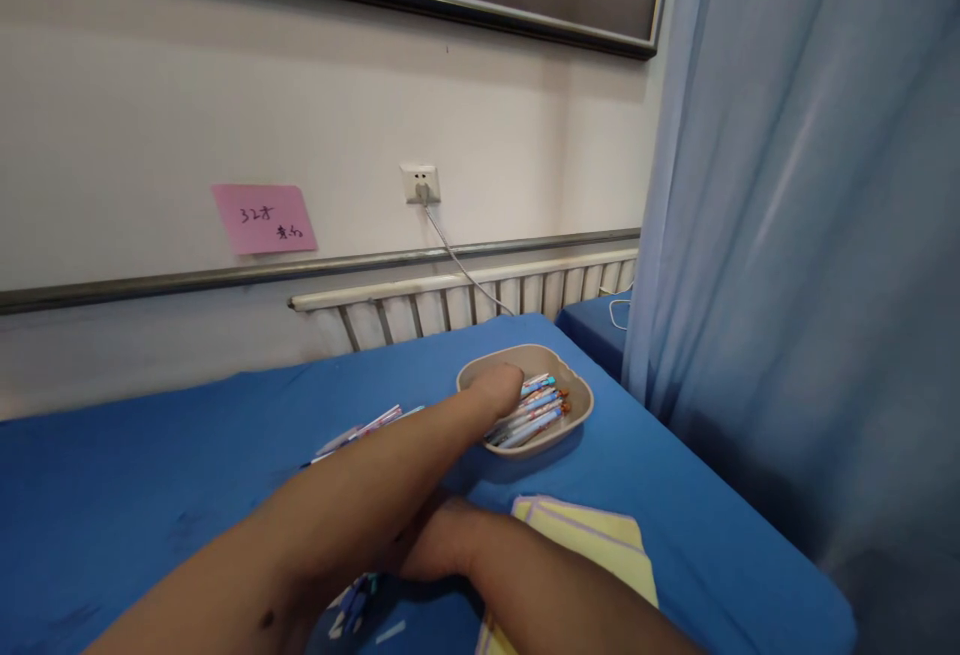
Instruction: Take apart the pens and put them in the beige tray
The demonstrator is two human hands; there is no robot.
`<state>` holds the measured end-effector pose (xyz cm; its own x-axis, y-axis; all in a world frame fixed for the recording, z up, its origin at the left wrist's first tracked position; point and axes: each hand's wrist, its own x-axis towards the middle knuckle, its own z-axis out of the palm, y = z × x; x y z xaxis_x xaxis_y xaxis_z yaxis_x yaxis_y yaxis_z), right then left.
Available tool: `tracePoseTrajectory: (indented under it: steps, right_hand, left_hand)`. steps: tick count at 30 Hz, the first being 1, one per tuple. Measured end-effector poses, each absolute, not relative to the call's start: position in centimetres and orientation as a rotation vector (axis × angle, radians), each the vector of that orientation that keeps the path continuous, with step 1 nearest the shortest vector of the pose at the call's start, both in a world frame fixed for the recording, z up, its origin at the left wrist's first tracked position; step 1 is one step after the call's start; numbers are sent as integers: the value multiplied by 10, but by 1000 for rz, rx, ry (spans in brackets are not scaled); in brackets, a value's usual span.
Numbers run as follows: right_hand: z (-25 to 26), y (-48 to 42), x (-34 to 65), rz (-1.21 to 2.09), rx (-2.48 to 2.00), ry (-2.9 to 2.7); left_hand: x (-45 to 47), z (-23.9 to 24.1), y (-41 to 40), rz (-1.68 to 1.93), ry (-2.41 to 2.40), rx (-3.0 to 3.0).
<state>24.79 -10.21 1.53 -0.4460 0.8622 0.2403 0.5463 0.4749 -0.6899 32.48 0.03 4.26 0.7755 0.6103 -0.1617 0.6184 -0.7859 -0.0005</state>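
Tray (559,365), one, beige, rounded, open-topped; on the blue sheet (202,435), near its far right corner. Contents: a batch of pens (531,417), white and pale blue with coloured ends, lying roughly side by side at a slant; part of the tray floor bare to their right.
Left hand (501,385): over the tray's left part, at the pens; fingers hidden, so spread and hold cannot be told.
Right hand (435,540): beneath the left forearm, partly covered; fingers out of sight, grip cannot be told.
Outside the tray: loose pens (367,427) beyond the left forearm; blue-and-white items (355,603), partly hidden, near the right hand; yellow cloth (585,540), lilac-edged, partly under the right forearm.
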Motion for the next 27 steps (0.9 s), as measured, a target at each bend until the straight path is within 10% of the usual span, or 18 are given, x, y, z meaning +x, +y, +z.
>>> tracePoseTrajectory:
  steps: [12, 27]
  right_hand:
    - [-10, -105, 245, 942, -1302, -1945]
    - [-22, -108, 240, 1183, -1207, -1668]
  left_hand:
    - [205, 86, -29, 401, 872, 2741]
    - [21, 4, -52, 846, 1186, 1878]
